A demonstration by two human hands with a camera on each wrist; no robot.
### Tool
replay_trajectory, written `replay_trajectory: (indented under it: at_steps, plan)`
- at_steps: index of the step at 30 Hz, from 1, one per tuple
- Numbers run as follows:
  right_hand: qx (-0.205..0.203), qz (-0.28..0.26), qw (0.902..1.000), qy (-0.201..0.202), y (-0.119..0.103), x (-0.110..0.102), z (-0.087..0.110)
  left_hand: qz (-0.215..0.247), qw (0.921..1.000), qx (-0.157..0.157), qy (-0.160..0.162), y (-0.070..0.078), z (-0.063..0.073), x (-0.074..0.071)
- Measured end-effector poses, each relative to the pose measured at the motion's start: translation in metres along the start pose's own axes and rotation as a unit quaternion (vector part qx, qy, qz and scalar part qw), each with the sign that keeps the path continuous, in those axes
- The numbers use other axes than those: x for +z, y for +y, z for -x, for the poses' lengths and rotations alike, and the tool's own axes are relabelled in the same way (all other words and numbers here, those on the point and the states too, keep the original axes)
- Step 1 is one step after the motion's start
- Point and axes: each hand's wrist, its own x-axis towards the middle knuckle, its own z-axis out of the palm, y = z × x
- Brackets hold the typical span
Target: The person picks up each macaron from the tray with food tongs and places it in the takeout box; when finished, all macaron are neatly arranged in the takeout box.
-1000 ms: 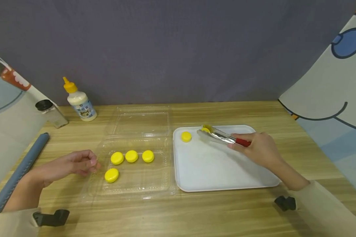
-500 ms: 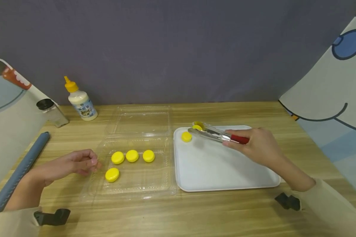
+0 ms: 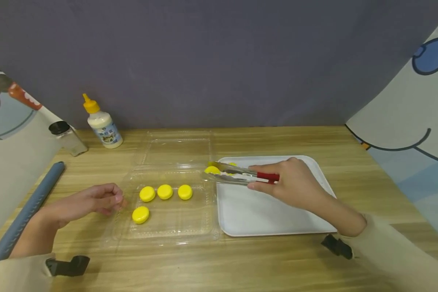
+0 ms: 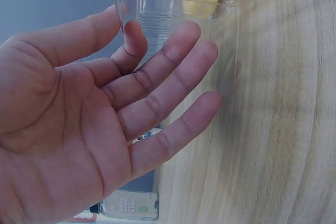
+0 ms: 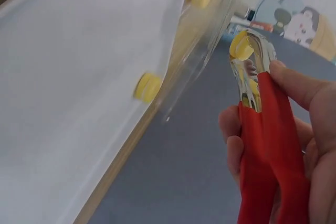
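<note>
My right hand (image 3: 297, 184) grips red-handled metal tongs (image 3: 268, 177). Between their tips is a yellow macaron (image 3: 212, 170), held above the gap where the clear plastic container (image 3: 168, 241) meets the white tray (image 3: 273, 215). One more macaron (image 5: 148, 87) lies on the tray near its edge, mostly hidden behind the tongs in the head view. Several yellow macarons (image 3: 165, 192) sit in the container's near half, three in a row and another in front. At the container's left side, my left hand (image 3: 91, 202) pinches its rim between thumb and index finger, the other fingers loosely spread.
The container's open lid (image 3: 179, 150) lies flat behind it. A yellow-capped squeeze bottle (image 3: 107, 129) and a black-lidded jar (image 3: 70, 140) stand at the back left. A grey-blue rod (image 3: 33, 205) lies along the left side, beneath the left forearm. A dark partition rises behind the table.
From over the tray's back edge, my right hand has carried the tongs and macaron leftward to the container's right edge. The left hand stays at the container's rim.
</note>
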Motion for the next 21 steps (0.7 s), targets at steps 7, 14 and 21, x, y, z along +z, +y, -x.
replay_trajectory:
  at_steps: [7,14,21]
  plan:
    - [-0.029,-0.027,0.9988,-0.027,-0.022,0.013,-0.015,0.007,1.0000,0.004,0.002,0.002,0.001,0.001]
    - [-0.086,-0.030,0.9947,-0.048,-0.041,0.033,-0.026,0.005,1.0000,0.001,0.005,0.002,0.001,0.001]
    - [-0.119,-0.002,0.9910,-0.061,-0.055,0.044,-0.035,0.002,1.0000,0.005,0.006,0.003,0.000,0.001]
